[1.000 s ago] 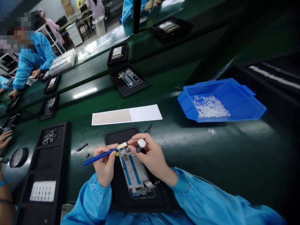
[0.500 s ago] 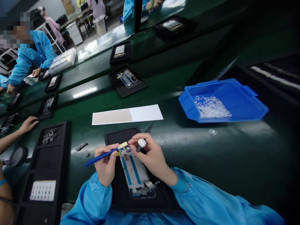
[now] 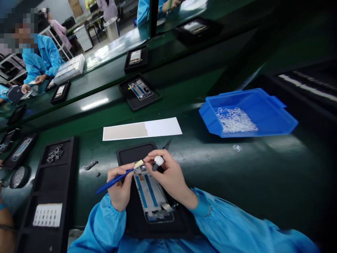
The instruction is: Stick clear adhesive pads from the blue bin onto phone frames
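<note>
A phone frame (image 3: 152,195) with blue strips lies on a black tray (image 3: 131,153) right in front of me. My left hand (image 3: 119,188) is closed round a blue-handled tool (image 3: 113,181) whose pale tip rests at the frame's top edge. My right hand (image 3: 170,176) is closed on a small black tool with a white cap (image 3: 158,161) and its fingertips pinch at the same top corner of the frame. Both sleeves are light blue.
A white and tan sheet (image 3: 142,128) lies beyond the tray. A blue bin (image 3: 263,105) of clear small parts stands at right. A long black compartment tray (image 3: 50,189) with small dark parts sits at left. Trays with phones ride the green belt (image 3: 100,95); a co-worker in blue (image 3: 39,59) works at far left.
The tray with a phone on the belt has slid left. The neighbour's hand at the left edge has withdrawn. My hands have barely moved; the blue tool tilted slightly.
</note>
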Motion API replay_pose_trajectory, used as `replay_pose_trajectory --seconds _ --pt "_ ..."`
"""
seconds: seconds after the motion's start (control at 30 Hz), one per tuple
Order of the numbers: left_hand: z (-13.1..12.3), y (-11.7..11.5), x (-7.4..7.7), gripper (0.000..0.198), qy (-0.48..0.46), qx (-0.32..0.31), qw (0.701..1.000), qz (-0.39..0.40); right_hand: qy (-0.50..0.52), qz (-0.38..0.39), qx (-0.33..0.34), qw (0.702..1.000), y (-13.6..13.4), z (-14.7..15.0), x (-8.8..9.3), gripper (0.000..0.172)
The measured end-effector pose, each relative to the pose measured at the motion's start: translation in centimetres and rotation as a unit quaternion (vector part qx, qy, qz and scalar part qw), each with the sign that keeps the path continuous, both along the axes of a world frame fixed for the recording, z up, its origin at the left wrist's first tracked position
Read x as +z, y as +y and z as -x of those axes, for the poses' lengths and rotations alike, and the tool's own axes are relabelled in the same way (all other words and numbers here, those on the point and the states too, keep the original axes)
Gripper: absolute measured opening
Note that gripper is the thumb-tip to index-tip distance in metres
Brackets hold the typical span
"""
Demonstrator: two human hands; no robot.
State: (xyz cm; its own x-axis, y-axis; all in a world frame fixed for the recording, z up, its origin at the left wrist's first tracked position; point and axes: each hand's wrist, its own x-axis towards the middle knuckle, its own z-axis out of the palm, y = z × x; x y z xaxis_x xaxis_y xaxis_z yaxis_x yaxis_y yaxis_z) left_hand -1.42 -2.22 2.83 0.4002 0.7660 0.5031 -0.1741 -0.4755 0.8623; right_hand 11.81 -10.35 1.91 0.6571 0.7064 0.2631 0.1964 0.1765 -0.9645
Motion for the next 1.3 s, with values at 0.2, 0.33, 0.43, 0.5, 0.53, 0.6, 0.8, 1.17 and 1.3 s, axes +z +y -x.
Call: replay_pose_trajectory --seconds 0.2,0.33,0.43,0.5,0.53,0.6,0.8,1.17,1.3 --pt "0.1 0.0 0.0 0.015 0.001 -0.002 1.000 0.001 0.002 -0.002 0.007 1.000 0.0 0.0 0.1 0.014" --pt "0.1 0.0 -0.1 0.015 0.007 -0.001 1.000 -0.004 0.001 -0.010 0.001 1.000 0.0 0.2 -0.1 0.015" --pt "0.0 -0.1 0.0 0.015 0.012 0.008 1.000 -0.004 -0.004 -0.008 -0.001 1.000 0.0 0.3 -0.2 0.017" --pt "0.0 -0.2 0.1 0.016 0.013 0.016 1.000 0.009 -0.008 -0.007 0.000 1.000 -0.1 0.3 -0.2 0.017" --pt "0.0 -0.2 0.2 0.017 0.014 0.020 0.999 0.021 -0.012 -0.009 0.000 1.000 -0.1 0.3 -0.1 0.017" --pt "0.0 0.0 0.3 0.020 0.023 0.031 0.997 0.065 -0.018 -0.021 -0.001 1.000 -0.1 0.3 0.0 0.017" --pt "0.0 1.1 0.1 0.041 0.027 0.049 0.959 0.278 -0.022 -0.042 -0.002 0.999 -0.1 0.2 0.1 0.012" --pt "-0.3 1.2 0.3 0.048 0.034 0.031 0.945 0.323 -0.048 -0.027 0.006 0.998 -0.2 0.3 0.0 0.016" --pt "-0.3 1.3 0.1 0.049 0.035 0.018 0.941 0.336 -0.072 -0.029 0.002 0.997 -0.3 0.2 0.2 0.015"
